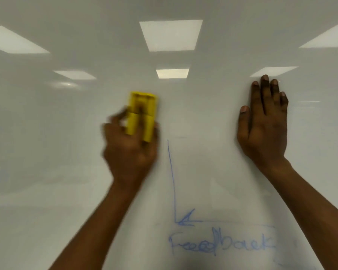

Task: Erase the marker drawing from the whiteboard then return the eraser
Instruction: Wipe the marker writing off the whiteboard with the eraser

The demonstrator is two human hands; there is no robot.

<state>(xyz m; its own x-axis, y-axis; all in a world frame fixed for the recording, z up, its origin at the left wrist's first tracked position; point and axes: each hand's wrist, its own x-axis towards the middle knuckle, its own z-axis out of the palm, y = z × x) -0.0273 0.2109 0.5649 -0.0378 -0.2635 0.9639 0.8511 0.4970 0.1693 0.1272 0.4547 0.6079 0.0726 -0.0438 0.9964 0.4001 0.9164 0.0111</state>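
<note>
Whiteboard; left hand fingers grasping yellow eraser; right hand flat, fingers released.

A glossy pale grey-white surface fills the whole view, so no wall, floor or furniture shows. It mirrors rectangular ceiling light panels: one large at top centre, a smaller one below it, others slanting at the left and right edges.
</note>
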